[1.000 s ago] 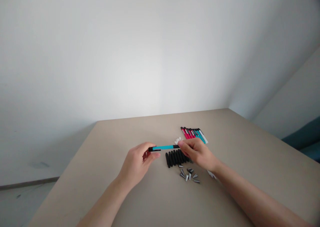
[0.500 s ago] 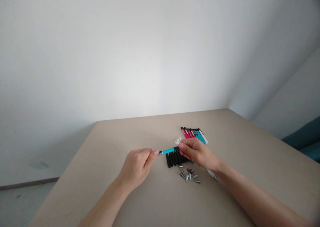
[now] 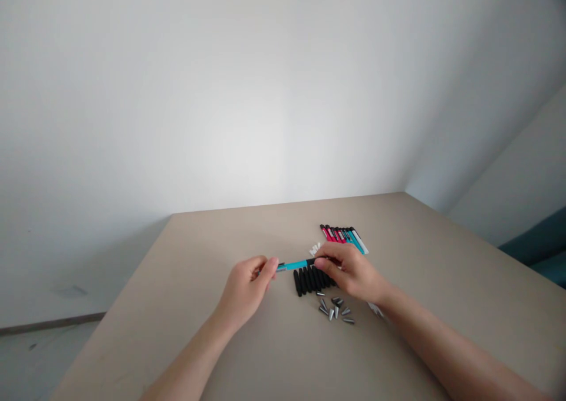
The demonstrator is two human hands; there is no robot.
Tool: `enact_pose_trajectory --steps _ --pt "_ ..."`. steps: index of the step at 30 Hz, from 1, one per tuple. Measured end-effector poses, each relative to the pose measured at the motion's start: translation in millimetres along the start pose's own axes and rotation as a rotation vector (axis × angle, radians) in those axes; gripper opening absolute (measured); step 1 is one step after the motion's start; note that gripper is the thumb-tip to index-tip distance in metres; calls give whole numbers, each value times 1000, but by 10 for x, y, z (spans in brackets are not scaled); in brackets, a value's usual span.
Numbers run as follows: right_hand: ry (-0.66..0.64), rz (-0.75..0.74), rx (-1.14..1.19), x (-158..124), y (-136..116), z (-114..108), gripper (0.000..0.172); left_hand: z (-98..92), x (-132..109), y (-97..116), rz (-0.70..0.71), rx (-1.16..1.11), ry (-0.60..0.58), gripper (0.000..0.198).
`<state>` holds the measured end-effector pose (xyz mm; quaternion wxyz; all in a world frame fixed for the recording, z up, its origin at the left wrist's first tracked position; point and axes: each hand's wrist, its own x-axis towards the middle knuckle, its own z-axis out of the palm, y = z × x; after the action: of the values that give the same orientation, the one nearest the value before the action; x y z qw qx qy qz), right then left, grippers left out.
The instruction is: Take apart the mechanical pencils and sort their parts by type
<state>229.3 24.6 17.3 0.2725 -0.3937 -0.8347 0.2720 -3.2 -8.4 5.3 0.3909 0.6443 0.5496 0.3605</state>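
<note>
A turquoise pen (image 3: 295,265) with a black grip is held nearly level above the table. My left hand (image 3: 250,286) is closed on its clip end, thumb on top. At the other end, my right hand (image 3: 349,269) pinches the black grip, and its fingers cover the pen's tip. Below the pen lies a row of black rubber grips (image 3: 309,280), partly hidden by my right hand. Several silver metal cone tips (image 3: 336,311) are scattered nearer to me. Small white parts (image 3: 315,249) lie just behind the right hand.
Red, turquoise and white pen barrels (image 3: 342,236) with black ends lie in a row farther back. Thin white sticks (image 3: 375,309) show partly beneath my right wrist. The beige table (image 3: 239,230) meets a white wall, and a dark teal cloth (image 3: 539,242) hangs at the right.
My left hand has shifted its hold on the pen, so more of the clip end shows. My right hand's fingers have rolled a little around the black grip.
</note>
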Motion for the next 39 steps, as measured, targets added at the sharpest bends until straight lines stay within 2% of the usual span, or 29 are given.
enact_pose_trajectory --steps 2,4,6,9,11,14,18,21,23,24,27,29,31,33,35,39 --pt "-6 108 58 0 28 25 45 -2 -2 -15 99 68 86 28" --pt "-2 192 142 3 40 50 51 -15 -9 -30 174 129 102 26" --pt "-11 230 219 8 31 65 54 -32 -20 -40 233 190 118 22" --pt "-54 236 302 11 7 73 56 -45 -40 -35 272 233 110 27" --pt "-63 215 306 5 0 76 54 -44 -49 -22 231 186 67 35" --pt "-45 141 227 -6 -5 74 46 -37 -46 -9 80 15 -3 43" --pt "0 1 76 -2 -36 51 36 -27 -8 -16 -114 -299 -124 45" --pt "37 -50 21 0 -55 34 36 -17 10 -12 -220 -424 -174 45" --pt "44 -36 17 -5 -49 36 38 -11 0 4 -205 -353 -144 46" --pt "37 -8 33 -8 -41 42 40 -9 -11 13 -147 -256 -98 46" --pt "7 147 166 -11 -20 73 50 -14 -49 29 167 115 72 31" --pt "-30 244 268 -6 -25 98 56 -28 -58 22 363 269 99 19" --pt "-74 305 323 4 -47 124 59 -46 -50 5 475 348 85 16" --pt "-115 329 339 11 -77 153 59 -62 -37 -12 511 417 81 20" --pt "-130 330 328 12 -104 184 57 -68 -30 -17 484 455 79 23" --pt "-132 286 227 -10 -133 223 52 -45 -38 23 312 455 44 30"
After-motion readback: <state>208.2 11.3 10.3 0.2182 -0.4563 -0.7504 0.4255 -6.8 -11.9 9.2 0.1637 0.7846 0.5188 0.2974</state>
